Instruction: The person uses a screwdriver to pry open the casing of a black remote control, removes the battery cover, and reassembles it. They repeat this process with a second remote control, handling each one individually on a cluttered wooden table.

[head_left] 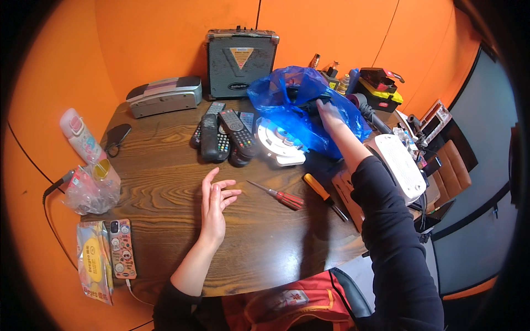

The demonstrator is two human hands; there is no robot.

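My left hand (213,208) hovers over the near middle of the wooden table, palm turned inward and fingers apart, holding nothing. My right arm stretches far forward, and my right hand (330,114) is at the mouth of a blue plastic bag (281,83). Its fingers close at a black object (309,105) in the bag, whose kind I cannot make out. In front of the bag lies a white round device (270,138). Between my arms rest a red-handled screwdriver (288,199) and a yellow-handled screwdriver (317,187).
Several remote controls (210,138) lie in a pile left of the bag. Behind stand a speaker (242,63) and a grey device (165,96). At the left are a bottle (81,132) and a phone (122,248). A white router-like box (400,165) sits beside my right arm.
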